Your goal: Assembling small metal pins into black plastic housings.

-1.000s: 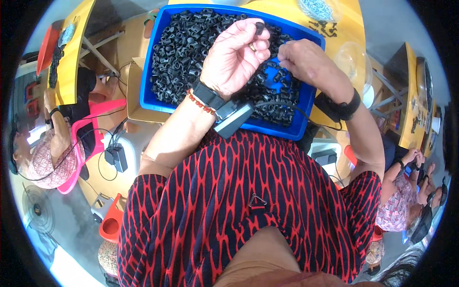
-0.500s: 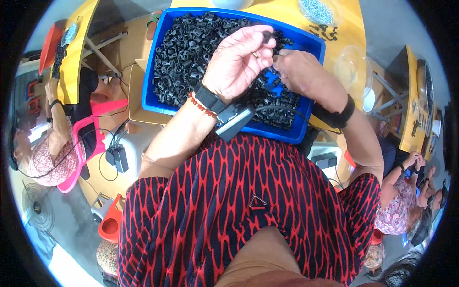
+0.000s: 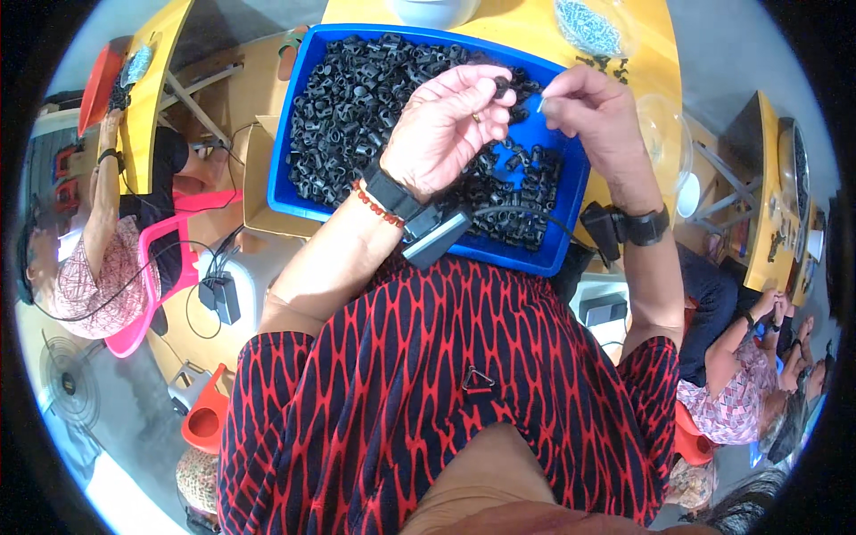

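Observation:
My left hand (image 3: 453, 125), palm turned up over the blue bin, pinches a small round black plastic part (image 3: 501, 86) between thumb and fingertips. Just right of it, above the bin's far right corner, my right hand (image 3: 590, 109) is closed in a pinch on a tiny pale greenish piece (image 3: 541, 103); its exact kind is too small to tell. The two hands are apart. Beneath them the blue bin (image 3: 278, 178) holds a great heap of black plastic parts (image 3: 357, 107), thinner toward the right, where the blue bottom shows.
On the yellow table (image 3: 655, 53) lie a clear bag of small light-blue pieces (image 3: 588, 27), some loose black parts (image 3: 615, 68) and a clear bowl (image 3: 664, 143). A white bowl (image 3: 432, 11) stands behind the bin. A cardboard box (image 3: 259, 192) is left; people sit at both sides.
My right hand has moved away from my left hand, lifting and turning, and a tiny pale piece now shows at its fingertips. My left hand keeps the black part, slightly lower.

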Tool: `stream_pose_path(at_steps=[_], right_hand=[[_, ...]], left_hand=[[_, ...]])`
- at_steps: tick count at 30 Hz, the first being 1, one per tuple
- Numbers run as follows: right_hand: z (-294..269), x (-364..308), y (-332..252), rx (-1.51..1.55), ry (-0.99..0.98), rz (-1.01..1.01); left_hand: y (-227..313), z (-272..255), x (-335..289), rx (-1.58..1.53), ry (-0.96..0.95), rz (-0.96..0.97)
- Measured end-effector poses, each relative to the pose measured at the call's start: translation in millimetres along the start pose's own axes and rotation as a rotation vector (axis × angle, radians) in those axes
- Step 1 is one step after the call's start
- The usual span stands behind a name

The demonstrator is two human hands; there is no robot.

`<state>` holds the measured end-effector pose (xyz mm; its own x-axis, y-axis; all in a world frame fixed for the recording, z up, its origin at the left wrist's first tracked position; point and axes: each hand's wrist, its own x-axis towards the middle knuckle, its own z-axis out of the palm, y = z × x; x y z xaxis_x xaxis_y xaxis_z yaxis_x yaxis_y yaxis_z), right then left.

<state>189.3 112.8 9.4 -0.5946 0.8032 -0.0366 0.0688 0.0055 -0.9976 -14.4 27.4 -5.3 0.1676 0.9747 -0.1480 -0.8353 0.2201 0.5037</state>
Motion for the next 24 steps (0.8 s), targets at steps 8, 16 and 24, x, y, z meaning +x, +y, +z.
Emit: stream_pose_path(at_steps=[8, 16, 24], right_hand=[[19.6, -1.6, -8.3, 0.261, 0.082, -0.117], [23.9, -1.8, -11.0, 0.12, 0.055, -0.18], [-5.3, 0.4, -14.0, -0.272, 0.151, -0.033]], left_hand=[[-4.5, 8.2, -0.3, 0.081, -0.016, -0.05], [-3.6, 3.3, -1.0, 0.094, -0.021, -0.022], [5.0, -1.7, -1.5, -0.047, 0.017, 0.197]])
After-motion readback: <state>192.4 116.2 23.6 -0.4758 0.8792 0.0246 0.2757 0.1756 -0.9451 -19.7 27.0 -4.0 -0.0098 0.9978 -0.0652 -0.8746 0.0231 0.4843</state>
